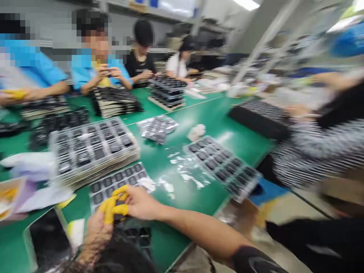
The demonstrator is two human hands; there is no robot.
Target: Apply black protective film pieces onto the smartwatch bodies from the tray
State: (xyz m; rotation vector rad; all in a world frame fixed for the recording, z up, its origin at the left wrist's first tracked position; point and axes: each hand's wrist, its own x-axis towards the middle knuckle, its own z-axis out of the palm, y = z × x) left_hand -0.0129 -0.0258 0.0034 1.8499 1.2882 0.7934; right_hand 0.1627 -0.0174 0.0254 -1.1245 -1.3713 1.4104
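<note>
Yellow finger covers sit on the fingertips of both my hands. My left hand (100,223) and my right hand (139,203) meet with closed fingers around a small dark piece (119,217), mostly hidden by the fingers. Just beyond them lies a sheet of rounded black parts (109,182) set in rows. Below my hands, partly covered by dark hair, is another tray with black pieces (139,237). A stack of clear trays (93,148) holding black parts stands behind the sheet on the left.
A phone-like black slab (49,237) lies at front left. To the right, a clear tray of black parts (223,163) reaches past the edge of the green table (182,212). Plastic bags (157,129) lie mid-table. Several people sit around, one close on the right with a striped sleeve (321,140).
</note>
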